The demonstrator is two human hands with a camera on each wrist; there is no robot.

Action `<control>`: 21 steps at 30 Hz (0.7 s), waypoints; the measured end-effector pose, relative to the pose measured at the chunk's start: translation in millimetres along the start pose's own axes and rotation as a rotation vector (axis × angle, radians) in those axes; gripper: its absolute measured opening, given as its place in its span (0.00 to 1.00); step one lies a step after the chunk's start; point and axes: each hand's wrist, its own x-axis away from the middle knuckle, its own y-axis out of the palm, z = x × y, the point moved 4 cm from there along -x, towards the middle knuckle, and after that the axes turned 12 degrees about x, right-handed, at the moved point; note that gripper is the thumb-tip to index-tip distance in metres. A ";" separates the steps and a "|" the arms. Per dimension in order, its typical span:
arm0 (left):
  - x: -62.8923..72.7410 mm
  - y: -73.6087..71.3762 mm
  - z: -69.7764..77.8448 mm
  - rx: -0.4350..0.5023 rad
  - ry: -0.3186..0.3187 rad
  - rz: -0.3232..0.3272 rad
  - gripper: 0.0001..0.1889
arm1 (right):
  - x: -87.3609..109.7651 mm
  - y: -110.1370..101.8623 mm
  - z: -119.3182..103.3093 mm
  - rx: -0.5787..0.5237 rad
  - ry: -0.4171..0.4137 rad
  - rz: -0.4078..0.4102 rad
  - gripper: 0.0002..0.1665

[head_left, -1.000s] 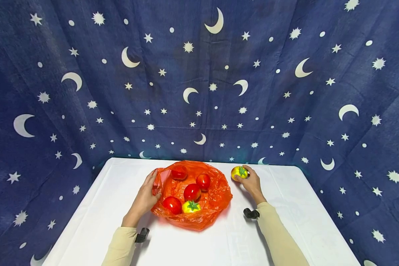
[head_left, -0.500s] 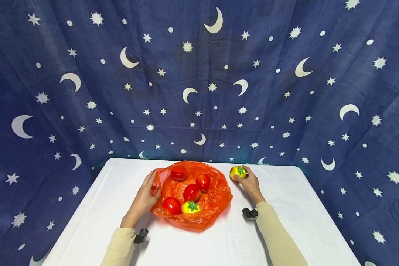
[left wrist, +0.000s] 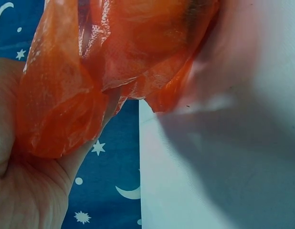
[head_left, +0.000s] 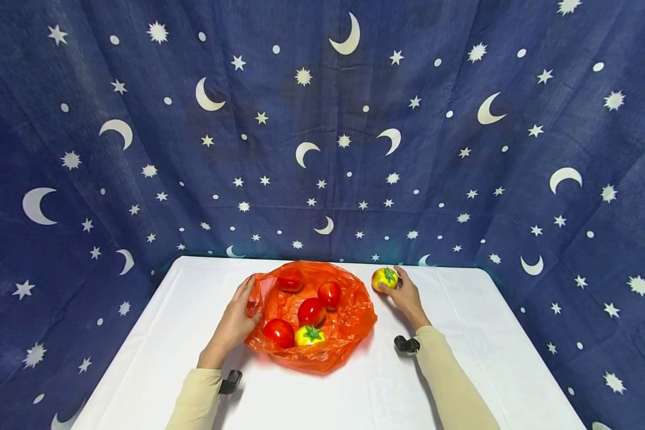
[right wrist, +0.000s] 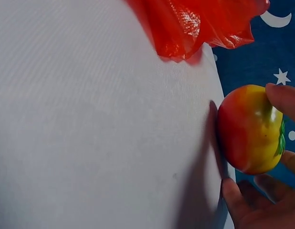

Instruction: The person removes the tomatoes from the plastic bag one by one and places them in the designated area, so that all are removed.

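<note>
A crinkled orange-red plastic bag point(head_left: 355, 319) lies spread wide on the table. My left hand point(head_left: 233, 321) grips its left edge, and in the left wrist view a fold of the bag sits between thumb and fingers. Several shiny red round fruits point(head_left: 312, 312) and one yellow fruit with a green leafy top point(head_left: 310, 335) rest inside. To the right of the bag, my right hand point(head_left: 407, 297) pinches a similar yellow-red fruit point(right wrist: 250, 129) between thumb and fingers. The right wrist view shows this fruit close to the white cloth, its shadow beside it.
The table point(head_left: 462, 346) wears a white cloth. A dark blue curtain point(head_left: 322, 119) with moons and stars hangs behind and along both sides, close to the table's back edge. Small black devices point(head_left: 407, 344) sit at both wrists.
My right hand and the fruit in it have shifted very slightly left toward the bag. The left hand and the bag stay nearly still.
</note>
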 end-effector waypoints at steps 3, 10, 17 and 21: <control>0.1 -0.2 1.5 0.000 0.000 -0.002 0.50 | 2.2 -3.5 -0.1 0.004 -0.020 0.020 0.48; 0.7 1.2 1.4 0.000 0.001 -0.005 0.50 | 15.7 -20.4 -8.7 -0.007 -0.090 0.084 0.47; -1.5 1.3 1.1 0.004 0.004 -0.003 0.49 | 27.1 -39.5 -27.7 -0.048 -0.199 0.150 0.44; -1.5 0.5 -0.2 -0.003 0.001 0.001 0.49 | 37.7 -44.6 -41.2 -0.077 -0.235 0.170 0.42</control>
